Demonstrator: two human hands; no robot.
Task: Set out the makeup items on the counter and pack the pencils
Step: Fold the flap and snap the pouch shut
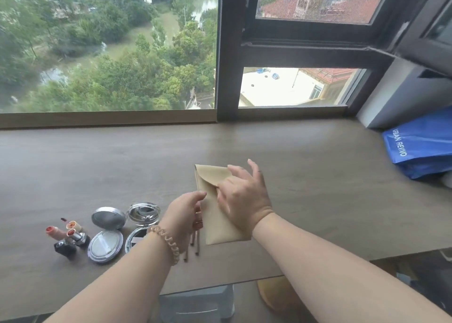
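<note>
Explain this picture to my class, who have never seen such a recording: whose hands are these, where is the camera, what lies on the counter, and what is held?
No machine here: a person wears one camera on the head, looking down at their own hands. The right hand presses flat on a beige pouch lying on the wooden counter. The left hand, with a bead bracelet on the wrist, reaches to the pouch's edge, above some pencils. To the left lie two open compacts and a few lipsticks. A blue bag sits far right.
</note>
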